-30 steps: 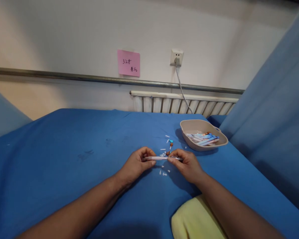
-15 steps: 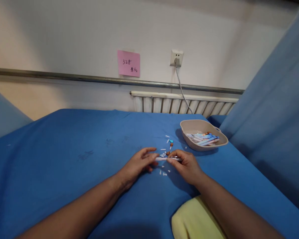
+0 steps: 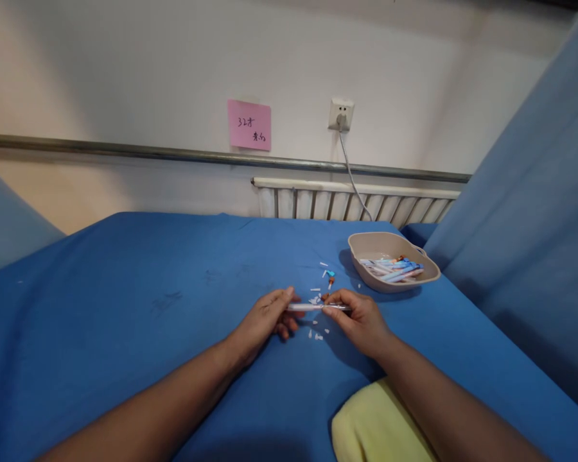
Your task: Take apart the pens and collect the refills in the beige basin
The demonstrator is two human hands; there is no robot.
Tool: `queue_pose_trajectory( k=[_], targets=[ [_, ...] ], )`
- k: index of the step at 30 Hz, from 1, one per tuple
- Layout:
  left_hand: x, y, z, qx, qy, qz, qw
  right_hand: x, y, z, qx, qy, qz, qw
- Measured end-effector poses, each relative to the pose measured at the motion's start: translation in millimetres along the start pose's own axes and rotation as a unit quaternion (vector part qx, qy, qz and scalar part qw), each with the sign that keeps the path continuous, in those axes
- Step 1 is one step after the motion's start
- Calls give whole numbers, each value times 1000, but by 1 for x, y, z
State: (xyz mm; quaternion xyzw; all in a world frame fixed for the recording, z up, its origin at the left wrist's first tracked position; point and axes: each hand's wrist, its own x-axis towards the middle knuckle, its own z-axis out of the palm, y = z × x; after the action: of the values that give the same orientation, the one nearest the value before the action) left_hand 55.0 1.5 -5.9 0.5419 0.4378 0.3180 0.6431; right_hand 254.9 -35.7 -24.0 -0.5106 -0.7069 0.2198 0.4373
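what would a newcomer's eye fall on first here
Probably the slim pen near the centre, in the right hand, with the left hand at its other end. Next, likely the pink note on the wall and the beige basket of pens at right on the blue cloth.

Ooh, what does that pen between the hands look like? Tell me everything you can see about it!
The pen is thin and straight, with a smooth, whitish barrel that looks like plastic. Its right part looks darker and shinier, but fingers partly cover it. It lies nearly level, pointing left to right, above the blue cloth. The right hand pinches it. The left hand is at its other end; whether that hand grips it is hard to tell.
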Motion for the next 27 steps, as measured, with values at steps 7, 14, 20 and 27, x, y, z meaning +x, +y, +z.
queue_pose_trajectory(
  k=[7,14,20,27],
  targets=[
    [0,3,-2,35,8,54,998,1,2,0,-11,7,-16,1000],
    [1,0,0,-6,-18,-3,1000,1,-1,0,-19,7,-38,999],
    [5,-3,-2,44,-28,15,999,2,2,-2,-20,4,-51,998],
    [0,5,1,31,-6,69,997,2,1,-2,8,1,-20,1000]
  ],
)
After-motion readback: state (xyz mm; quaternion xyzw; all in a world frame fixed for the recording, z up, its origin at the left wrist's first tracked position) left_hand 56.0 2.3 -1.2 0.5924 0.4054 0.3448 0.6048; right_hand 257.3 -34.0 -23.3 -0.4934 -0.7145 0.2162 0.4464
